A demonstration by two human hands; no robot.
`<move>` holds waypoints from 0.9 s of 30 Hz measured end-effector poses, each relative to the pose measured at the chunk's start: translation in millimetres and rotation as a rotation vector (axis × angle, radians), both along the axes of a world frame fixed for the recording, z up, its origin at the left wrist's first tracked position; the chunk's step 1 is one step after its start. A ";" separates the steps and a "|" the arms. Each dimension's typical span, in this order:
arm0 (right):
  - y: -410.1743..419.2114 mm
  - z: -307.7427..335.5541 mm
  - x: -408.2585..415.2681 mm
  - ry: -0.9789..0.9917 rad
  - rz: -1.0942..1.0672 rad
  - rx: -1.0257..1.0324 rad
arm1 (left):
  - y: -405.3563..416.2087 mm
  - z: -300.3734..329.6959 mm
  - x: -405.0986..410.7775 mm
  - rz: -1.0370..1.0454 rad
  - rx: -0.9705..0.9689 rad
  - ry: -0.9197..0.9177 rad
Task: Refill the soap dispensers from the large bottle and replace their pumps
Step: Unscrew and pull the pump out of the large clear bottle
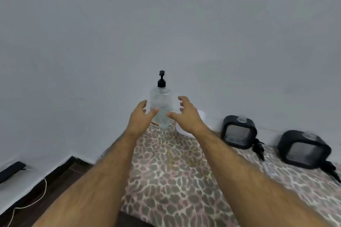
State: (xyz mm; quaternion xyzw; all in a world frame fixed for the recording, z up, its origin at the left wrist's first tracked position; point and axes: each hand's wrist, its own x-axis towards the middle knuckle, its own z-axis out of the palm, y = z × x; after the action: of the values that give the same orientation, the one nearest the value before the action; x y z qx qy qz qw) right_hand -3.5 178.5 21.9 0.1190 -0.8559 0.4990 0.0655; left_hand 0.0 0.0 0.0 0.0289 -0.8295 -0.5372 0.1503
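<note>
A large clear bottle point(161, 101) with a black pump top stands upright at the far end of a leopard-print cloth point(171, 171), against the wall. My left hand point(141, 116) and my right hand point(186, 113) reach out on either side of the bottle, fingers spread and loosely curved, holding nothing. Neither hand clearly touches the bottle. To the right, two black square soap dispensers point(238, 131) point(303, 150) lie against the wall with clear windows facing me. Black pumps point(258, 148) point(331, 169) lie beside them on the cloth.
A white round container point(184, 129) sits just right of the bottle, partly hidden by my right wrist. The grey wall point(166, 24) rises directly behind everything. At left are dark floor, a white cable point(36, 201) and a black object point(11, 170).
</note>
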 end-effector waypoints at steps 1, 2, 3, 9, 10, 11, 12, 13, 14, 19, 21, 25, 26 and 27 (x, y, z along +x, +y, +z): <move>-4.9 1.5 -9.9 0.042 -0.006 0.016 | -2.8 0.3 -10.9 0.008 0.047 0.006; -9.6 3.0 -21.5 0.071 -0.022 0.043 | -5.8 0.2 -23.1 0.008 0.081 0.004; -13.7 4.6 -33.4 0.082 -0.036 0.073 | -8.8 -0.6 -35.5 0.012 0.103 0.001; -31.0 4.8 -85.4 0.073 -0.067 0.157 | -10.0 -7.3 -77.4 -0.035 0.171 0.019; -32.5 2.9 -90.9 0.066 -0.069 0.165 | -10.4 -8.8 -81.2 -0.052 0.176 0.023; -33.6 1.3 -95.0 0.053 -0.066 0.165 | -10.2 -9.6 -83.6 -0.076 0.186 0.034; -35.6 -1.0 -98.1 0.035 -0.058 0.164 | -10.1 -10.9 -84.4 -0.104 0.194 0.043; -37.2 -3.5 -100.3 0.017 -0.049 0.151 | -9.9 -12.5 -84.6 -0.122 0.196 0.046; -38.2 -5.8 -101.3 0.005 -0.042 0.135 | -9.6 -13.8 -84.0 -0.127 0.193 0.042; -39.1 -9.5 -92.9 -0.011 -0.028 0.027 | -10.6 -13.4 -70.6 -0.102 0.239 0.045; -36.7 -8.4 -82.6 -0.033 -0.015 -0.002 | -11.7 -10.8 -59.3 -0.096 0.240 0.026; -29.1 -5.4 -48.7 -0.069 0.012 -0.025 | -12.3 -6.4 -25.7 -0.082 0.222 0.012; -27.7 -4.3 -39.5 -0.078 0.018 -0.033 | -12.3 -5.1 -16.5 -0.085 0.225 0.006; -25.8 -2.8 -28.3 -0.085 0.024 -0.047 | -12.0 -3.1 -5.1 -0.089 0.226 0.003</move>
State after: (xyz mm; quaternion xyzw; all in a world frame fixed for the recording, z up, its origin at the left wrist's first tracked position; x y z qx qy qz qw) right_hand -31.8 152.8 19.1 0.1064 -0.8445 0.5242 0.0260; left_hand -5.1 -12.0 -3.1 0.0079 -0.7637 -0.6336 0.1234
